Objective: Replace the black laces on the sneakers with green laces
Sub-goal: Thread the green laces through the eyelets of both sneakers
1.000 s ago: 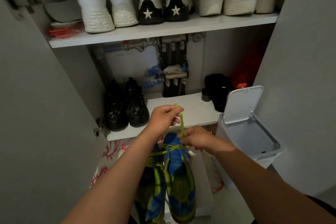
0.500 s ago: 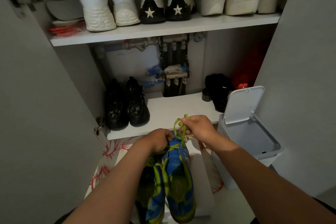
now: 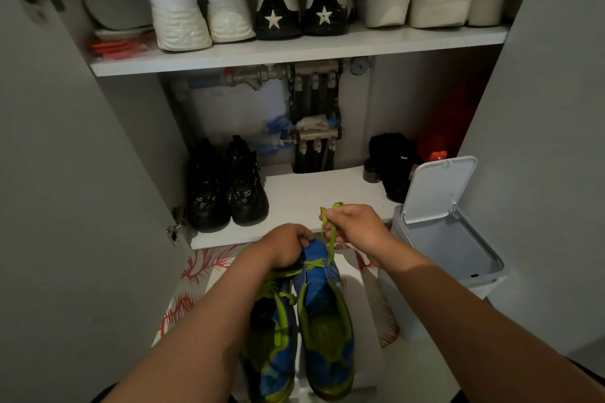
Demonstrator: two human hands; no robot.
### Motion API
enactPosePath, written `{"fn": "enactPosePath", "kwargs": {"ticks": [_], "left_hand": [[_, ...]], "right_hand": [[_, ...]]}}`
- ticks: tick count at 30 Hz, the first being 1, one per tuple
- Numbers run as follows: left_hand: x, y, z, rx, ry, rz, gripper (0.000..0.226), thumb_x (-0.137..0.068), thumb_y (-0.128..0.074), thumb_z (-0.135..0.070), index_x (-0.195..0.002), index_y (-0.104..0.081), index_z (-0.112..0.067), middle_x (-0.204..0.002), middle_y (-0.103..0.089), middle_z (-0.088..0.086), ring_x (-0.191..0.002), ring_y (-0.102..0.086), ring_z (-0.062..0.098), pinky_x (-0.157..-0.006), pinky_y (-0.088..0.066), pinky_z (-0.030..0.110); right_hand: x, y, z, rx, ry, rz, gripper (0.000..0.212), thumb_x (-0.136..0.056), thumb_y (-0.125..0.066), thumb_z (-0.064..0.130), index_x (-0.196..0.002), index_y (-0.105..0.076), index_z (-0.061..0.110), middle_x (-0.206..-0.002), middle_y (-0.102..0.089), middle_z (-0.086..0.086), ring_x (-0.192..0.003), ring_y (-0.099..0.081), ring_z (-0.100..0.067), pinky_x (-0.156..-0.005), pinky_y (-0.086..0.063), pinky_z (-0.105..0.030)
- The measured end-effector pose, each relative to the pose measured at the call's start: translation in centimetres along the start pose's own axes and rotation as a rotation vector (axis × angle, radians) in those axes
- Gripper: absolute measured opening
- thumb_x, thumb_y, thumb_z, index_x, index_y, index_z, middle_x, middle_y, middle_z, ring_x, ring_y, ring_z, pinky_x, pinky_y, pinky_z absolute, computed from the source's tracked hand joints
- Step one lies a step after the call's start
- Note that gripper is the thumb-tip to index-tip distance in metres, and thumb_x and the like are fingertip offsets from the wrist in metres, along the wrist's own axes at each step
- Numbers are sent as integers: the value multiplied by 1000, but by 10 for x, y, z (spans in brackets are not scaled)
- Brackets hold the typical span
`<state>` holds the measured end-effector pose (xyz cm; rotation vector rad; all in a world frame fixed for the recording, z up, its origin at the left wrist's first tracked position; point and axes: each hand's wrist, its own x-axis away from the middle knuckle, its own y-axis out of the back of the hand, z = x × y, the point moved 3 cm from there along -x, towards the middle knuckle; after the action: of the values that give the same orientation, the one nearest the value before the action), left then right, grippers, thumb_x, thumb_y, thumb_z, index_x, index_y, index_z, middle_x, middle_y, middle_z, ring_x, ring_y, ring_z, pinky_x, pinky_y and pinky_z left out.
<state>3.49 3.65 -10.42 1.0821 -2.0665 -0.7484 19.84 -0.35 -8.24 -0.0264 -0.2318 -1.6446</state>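
The left hand point(image 3: 288, 247) is curled over the far end of one blue and green sneaker point(image 3: 322, 314) and grips it there. Its fingertips are tucked under and out of sight, so which part they hold cannot be told. Just beside it and slightly higher, the right hand point(image 3: 355, 226) pinches a green lace point(image 3: 331, 240) between thumb and fingers. The lace runs down from the pinch to the sneaker's top and short ends stick up past the fingers, though how many strands are held is hard to make out. A second sneaker point(image 3: 271, 347) stands against the first on its left, partly hidden under the left forearm and dim. Both sit on a pale surface before an open cupboard, above a mat point(image 3: 196, 275) with a red branching print. A white bin point(image 3: 451, 249), lid up, stands to the right. On the lower shelf point(image 3: 311, 196) a black pair point(image 3: 226, 186) is barely readable in shadow, and the shoes on the upper shelf point(image 3: 294, 54) are cut off by the top edge
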Motion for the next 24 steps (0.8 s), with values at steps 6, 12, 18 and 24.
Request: {"fn": "enactPosePath", "kwargs": {"ticks": [6, 12, 18, 24], "left_hand": [[17, 21, -43, 641, -11, -26, 29, -88, -51, 8, -104, -66, -10, -90, -71, 7, -86, -68, 19, -71, -55, 21], [31, 28, -40, 547, 39, -40, 16, -94, -62, -19, -104, -68, -8, -76, -66, 3, -53, -52, 12, -52, -39, 24], [44, 65, -10, -196, 184, -274, 26, -97, -48, -26, -106, -69, -16, -108, -66, 7, -97, -60, 26, -76, -45, 31], [72, 66, -20, -259, 15, -185, 71, -90, -57, -14, -154, -27, -25, -154, -37, 6, -141, -33, 25, -114, -32, 36]], "right_hand": [[6, -3, 9, 51, 56, 14, 20, -93, -68, 15, -86, -73, -3, -68, -65, -16, -56, -62, -12, -56, -50, -22], [8, -10, 17, 29, 34, 38, 19, -94, -67, 20, -87, -74, 4, -66, -67, -7, -60, -64, -16, -64, -53, -31], [11, -6, 28, 18, 51, 53, 18, -96, -64, 21, -93, -76, 8, -71, -66, -4, -65, -64, -20, -72, -49, -41], [28, -13, 40, 255, 122, 215, 23, -100, -57, 21, -91, -76, 11, -66, -67, -3, -63, -62, -16, -63, -52, -23]]}}
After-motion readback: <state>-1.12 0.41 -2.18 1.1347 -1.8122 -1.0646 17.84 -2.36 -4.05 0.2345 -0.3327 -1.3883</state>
